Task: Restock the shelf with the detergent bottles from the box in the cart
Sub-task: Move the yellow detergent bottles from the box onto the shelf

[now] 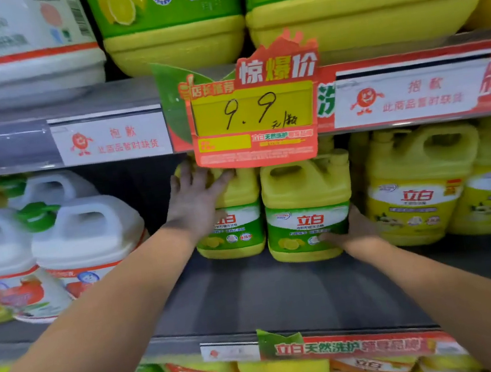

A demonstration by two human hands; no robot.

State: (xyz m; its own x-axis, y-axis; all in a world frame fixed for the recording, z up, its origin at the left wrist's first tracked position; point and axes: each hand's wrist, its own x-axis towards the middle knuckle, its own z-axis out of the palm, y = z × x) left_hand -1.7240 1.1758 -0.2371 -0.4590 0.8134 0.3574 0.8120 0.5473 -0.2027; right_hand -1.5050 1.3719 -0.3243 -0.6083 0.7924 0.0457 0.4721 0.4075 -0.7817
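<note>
Two yellow detergent bottles with green lemon labels stand side by side deep on the grey middle shelf [253, 298]. My left hand [195, 199] lies flat with spread fingers against the upper left side of the left bottle [239, 218]. My right hand [354, 230] presses on the lower right corner of the right bottle [307, 208], thumb across its label. Neither hand wraps a handle. The box and the cart are out of view.
A red and yellow 9.9 price sign [253, 115] hangs from the upper shelf edge over the bottle tops. White jugs with green caps [84, 240] stand to the left, yellow jugs [418, 186] to the right. More bottles fill the shelves above and below.
</note>
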